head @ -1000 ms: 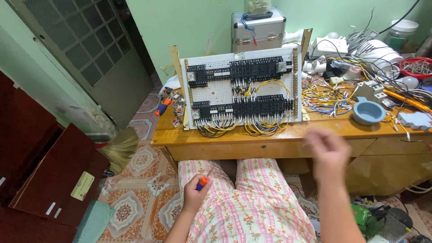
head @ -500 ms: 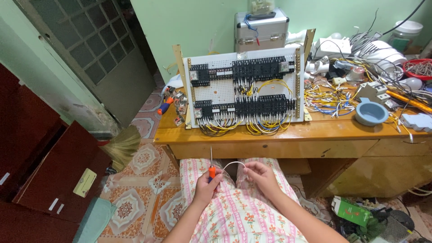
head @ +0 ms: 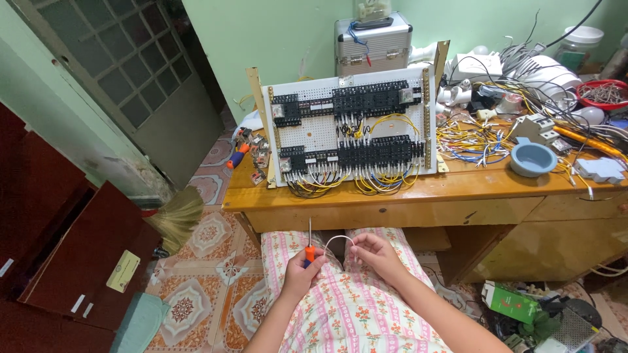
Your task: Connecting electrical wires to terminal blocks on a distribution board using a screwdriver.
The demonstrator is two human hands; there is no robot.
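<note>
My left hand (head: 300, 274) grips a small screwdriver (head: 309, 246) with an orange and blue handle, its thin shaft pointing up. A short white wire (head: 337, 240) arcs from that hand to my right hand (head: 377, 255), which pinches the wire's other end. Both hands rest over my lap, on pink flowered cloth (head: 347, 307). In front of me a white perforated panel (head: 350, 131) stands tilted on a wooden desk (head: 418, 196), carrying rows of black relays and yellow and white wiring.
Loose coloured wires (head: 474, 140), a blue bowl (head: 533, 159), a red bowl (head: 605, 95) and grey parts lie on the desk's right side. A metal case (head: 374, 40) sits behind the panel. A broom (head: 175, 214) and dark red cabinet (head: 72, 261) stand left; clutter lies on the floor at right.
My right hand came down from in front of the desk to my lap and took the white wire's end. The left hand kept the screwdriver and rose slightly.
</note>
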